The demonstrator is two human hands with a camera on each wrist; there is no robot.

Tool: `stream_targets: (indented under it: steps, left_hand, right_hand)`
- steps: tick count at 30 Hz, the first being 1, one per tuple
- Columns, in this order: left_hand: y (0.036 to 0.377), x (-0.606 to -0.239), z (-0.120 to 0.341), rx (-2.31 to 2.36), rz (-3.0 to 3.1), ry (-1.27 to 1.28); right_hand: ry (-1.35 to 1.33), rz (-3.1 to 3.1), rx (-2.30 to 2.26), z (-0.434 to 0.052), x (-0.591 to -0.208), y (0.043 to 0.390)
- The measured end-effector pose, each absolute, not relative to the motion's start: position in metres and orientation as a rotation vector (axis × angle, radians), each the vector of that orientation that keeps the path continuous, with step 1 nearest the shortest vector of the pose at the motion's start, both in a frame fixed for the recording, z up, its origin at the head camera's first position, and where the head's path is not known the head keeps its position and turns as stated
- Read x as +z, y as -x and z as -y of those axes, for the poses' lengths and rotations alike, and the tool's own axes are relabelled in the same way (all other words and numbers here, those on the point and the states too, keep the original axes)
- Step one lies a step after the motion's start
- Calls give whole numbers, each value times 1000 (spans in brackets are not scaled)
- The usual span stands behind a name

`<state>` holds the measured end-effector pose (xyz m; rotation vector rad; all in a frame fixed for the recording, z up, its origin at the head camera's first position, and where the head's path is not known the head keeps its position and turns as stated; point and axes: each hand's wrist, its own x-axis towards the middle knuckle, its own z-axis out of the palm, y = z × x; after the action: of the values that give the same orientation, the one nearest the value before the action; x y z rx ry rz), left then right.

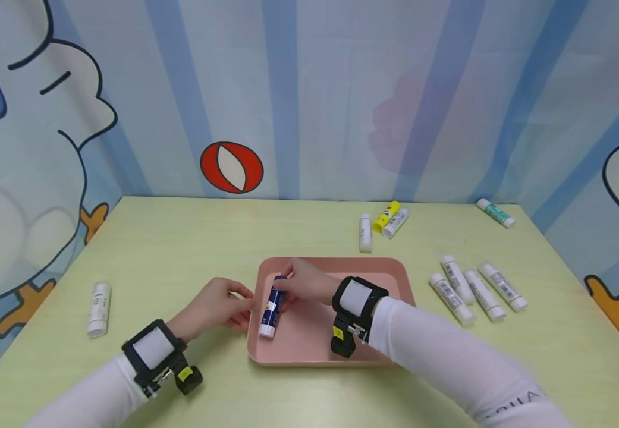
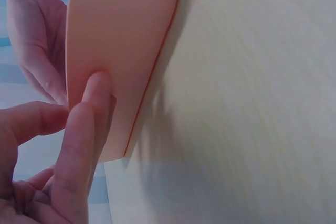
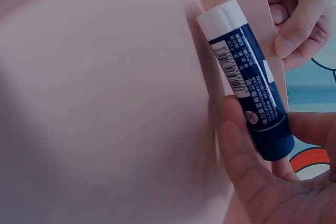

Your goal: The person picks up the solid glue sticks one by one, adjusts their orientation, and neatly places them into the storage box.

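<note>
My right hand [image 1: 306, 282] pinches a dark blue glue stick [image 1: 272, 309] with a white end between thumb and fingers. The stick lies tilted along the left side of the pink tray [image 1: 330, 339]. Its barcode and white print face the camera in the right wrist view, and the fingers [image 3: 239, 150] grip its dark end. My left hand [image 1: 220, 306] rests against the tray's left edge. In the left wrist view its extended fingers [image 2: 97, 98] touch the tray's outer wall [image 2: 126, 35], with the thumb right at the rim.
A white glue stick [image 1: 99, 309] stands off to the left. Several white sticks [image 1: 451, 297] lie right of the tray. Behind it are a yellow stick [image 1: 386, 216] and two white ones [image 1: 365, 233]. A green-and-white stick [image 1: 495, 213] lies at the table's far right corner.
</note>
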<state>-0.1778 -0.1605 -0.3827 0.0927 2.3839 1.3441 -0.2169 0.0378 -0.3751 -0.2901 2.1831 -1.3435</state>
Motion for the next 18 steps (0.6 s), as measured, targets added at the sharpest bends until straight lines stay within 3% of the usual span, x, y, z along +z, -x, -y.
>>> stream_targets:
  steps: [18]
  left_hand:
    - [179,-383,160,1352,-2366,-105]
  right_hand:
    - [283,-2286,-1178,-15,-379,221]
